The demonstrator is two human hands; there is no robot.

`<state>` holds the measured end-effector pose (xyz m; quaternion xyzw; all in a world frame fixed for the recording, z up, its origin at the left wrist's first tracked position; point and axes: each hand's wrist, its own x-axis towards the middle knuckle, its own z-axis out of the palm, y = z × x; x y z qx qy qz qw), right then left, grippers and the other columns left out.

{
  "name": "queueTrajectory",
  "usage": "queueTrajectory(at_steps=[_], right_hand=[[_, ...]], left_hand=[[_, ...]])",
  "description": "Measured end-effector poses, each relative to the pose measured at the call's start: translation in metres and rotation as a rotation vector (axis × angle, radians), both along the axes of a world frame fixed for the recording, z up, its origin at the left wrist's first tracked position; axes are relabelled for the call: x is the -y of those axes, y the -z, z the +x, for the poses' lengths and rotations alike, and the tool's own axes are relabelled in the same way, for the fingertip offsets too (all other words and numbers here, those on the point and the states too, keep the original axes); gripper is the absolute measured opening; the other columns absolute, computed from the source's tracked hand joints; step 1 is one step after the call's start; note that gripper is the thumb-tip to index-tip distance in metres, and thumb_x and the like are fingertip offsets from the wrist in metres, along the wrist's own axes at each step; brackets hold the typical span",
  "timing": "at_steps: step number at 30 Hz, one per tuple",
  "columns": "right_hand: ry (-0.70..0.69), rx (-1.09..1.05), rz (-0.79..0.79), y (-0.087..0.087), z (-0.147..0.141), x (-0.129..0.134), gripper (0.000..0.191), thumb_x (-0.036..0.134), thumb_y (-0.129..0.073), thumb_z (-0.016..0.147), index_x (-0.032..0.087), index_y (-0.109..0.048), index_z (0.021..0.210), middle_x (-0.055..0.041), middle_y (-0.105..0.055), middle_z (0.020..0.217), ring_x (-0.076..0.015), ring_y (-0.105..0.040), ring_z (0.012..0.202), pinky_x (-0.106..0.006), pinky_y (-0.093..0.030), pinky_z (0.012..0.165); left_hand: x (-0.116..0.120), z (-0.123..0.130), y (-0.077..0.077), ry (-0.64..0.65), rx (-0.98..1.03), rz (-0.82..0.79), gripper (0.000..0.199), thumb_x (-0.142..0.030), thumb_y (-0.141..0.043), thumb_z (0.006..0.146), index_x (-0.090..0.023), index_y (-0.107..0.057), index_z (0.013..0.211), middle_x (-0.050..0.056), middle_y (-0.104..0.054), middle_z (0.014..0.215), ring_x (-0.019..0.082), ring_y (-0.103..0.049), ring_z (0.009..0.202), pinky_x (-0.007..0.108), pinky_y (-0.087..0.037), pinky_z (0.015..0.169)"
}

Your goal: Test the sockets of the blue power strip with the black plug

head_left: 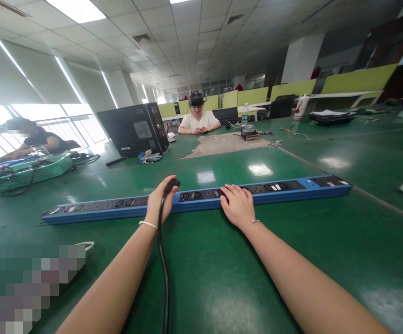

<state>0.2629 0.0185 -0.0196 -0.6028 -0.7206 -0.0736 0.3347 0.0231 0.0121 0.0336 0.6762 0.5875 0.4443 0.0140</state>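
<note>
A long blue power strip (201,207) with rows of black sockets lies crosswise on the green table in front of me. My left hand (160,200) is closed around the plug end of a black power cord (163,260), over the strip left of its middle. The plug (172,184) points up and to the right, apart from the sockets as far as I can see. From it the cord hangs down past my wrist toward me. My right hand (237,204) rests on the strip right of the middle, its fingers laid over the sockets.
Across the table sits a person (199,121) with a head-worn device; another person (37,134) is at the left. A black computer case (132,130), gloves (149,157) and a green basket (44,169) with cables stand at the left. A bottle (245,115) stands farther back.
</note>
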Motion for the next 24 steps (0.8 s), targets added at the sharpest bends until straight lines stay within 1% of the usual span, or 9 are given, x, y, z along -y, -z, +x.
queueTrajectory(at_steps=[2,4,6,8,11,15,19,21,24], right_hand=[[0.002,0.003,-0.003,0.0,0.0,0.0,0.035,0.032,-0.039,0.089,0.025,-0.062,0.114,-0.0024,-0.058,0.126,-0.0204,-0.046,0.12,-0.041,-0.025,0.103],[-0.001,0.0,0.003,0.0,0.001,0.001,0.035,0.031,-0.038,0.09,0.025,-0.062,0.115,-0.0019,-0.058,0.127,-0.0197,-0.045,0.121,-0.04,-0.024,0.102],[-0.004,-0.007,0.01,0.001,0.001,0.001,0.035,0.029,-0.037,0.09,0.025,-0.062,0.115,-0.0016,-0.058,0.127,-0.0192,-0.045,0.121,-0.04,-0.024,0.102],[-0.004,-0.014,0.015,0.001,0.001,0.002,0.036,0.028,-0.036,0.091,0.025,-0.062,0.115,-0.0015,-0.058,0.127,-0.0191,-0.046,0.121,-0.04,-0.024,0.102],[-0.003,-0.022,0.017,0.001,0.0,0.002,0.035,0.028,-0.036,0.091,0.025,-0.062,0.114,-0.0015,-0.058,0.127,-0.019,-0.045,0.121,-0.04,-0.024,0.103],[0.001,-0.022,0.016,0.001,0.0,0.001,0.035,0.027,-0.037,0.091,0.025,-0.062,0.114,-0.0026,-0.058,0.126,-0.019,-0.046,0.12,-0.04,-0.025,0.102],[0.003,-0.019,0.029,0.001,-0.001,0.002,0.035,0.026,-0.036,0.091,0.025,-0.062,0.114,-0.0034,-0.059,0.125,-0.0196,-0.046,0.12,-0.04,-0.025,0.102],[0.001,-0.02,0.033,0.001,-0.001,0.002,0.034,0.026,-0.037,0.091,0.024,-0.062,0.113,-0.0035,-0.059,0.125,-0.0198,-0.047,0.12,-0.04,-0.025,0.102],[-0.003,-0.032,0.033,0.002,0.0,0.001,0.033,0.025,-0.038,0.09,0.023,-0.062,0.113,-0.0034,-0.06,0.124,-0.0204,-0.047,0.12,-0.041,-0.026,0.102]], left_hand=[[-0.004,0.02,0.0,0.128,-0.081,-0.105,0.037,-0.037,-0.051,0.084,-0.027,-0.056,0.12,0.001,-0.068,0.108,0.018,-0.063,0.097,0.028,-0.047,0.086],[-0.009,0.042,0.004,0.188,-0.146,-0.18,0.037,-0.035,-0.051,0.084,-0.026,-0.056,0.12,0.002,-0.069,0.105,0.018,-0.064,0.095,0.028,-0.047,0.086],[-0.014,0.06,0.007,0.196,-0.225,-0.212,0.037,-0.034,-0.05,0.085,-0.027,-0.055,0.121,0.002,-0.07,0.103,0.019,-0.065,0.093,0.029,-0.047,0.085],[-0.018,0.072,0.009,0.164,-0.31,-0.22,0.037,-0.035,-0.049,0.086,-0.028,-0.055,0.121,0.003,-0.07,0.104,0.02,-0.065,0.092,0.03,-0.048,0.084],[-0.022,0.078,0.008,0.121,-0.396,-0.216,0.036,-0.036,-0.047,0.086,-0.029,-0.055,0.121,0.004,-0.07,0.104,0.021,-0.065,0.093,0.031,-0.047,0.082],[-0.02,0.081,0.005,0.119,-0.429,-0.204,0.035,-0.034,-0.047,0.086,-0.029,-0.055,0.12,0.004,-0.07,0.103,0.02,-0.065,0.094,0.03,-0.046,0.082],[-0.015,0.086,0.003,0.124,-0.503,-0.151,0.034,-0.034,-0.047,0.087,-0.029,-0.056,0.119,0.005,-0.069,0.106,0.023,-0.063,0.097,0.037,-0.042,0.089],[-0.013,0.087,0.004,0.124,-0.527,-0.134,0.033,-0.033,-0.048,0.087,-0.029,-0.056,0.118,0.005,-0.069,0.105,0.023,-0.063,0.097,0.04,-0.04,0.091],[-0.011,0.088,0.009,0.128,-0.505,-0.125,0.032,-0.033,-0.047,0.087,-0.029,-0.055,0.118,0.004,-0.07,0.104,0.022,-0.063,0.096,0.039,-0.039,0.091]])
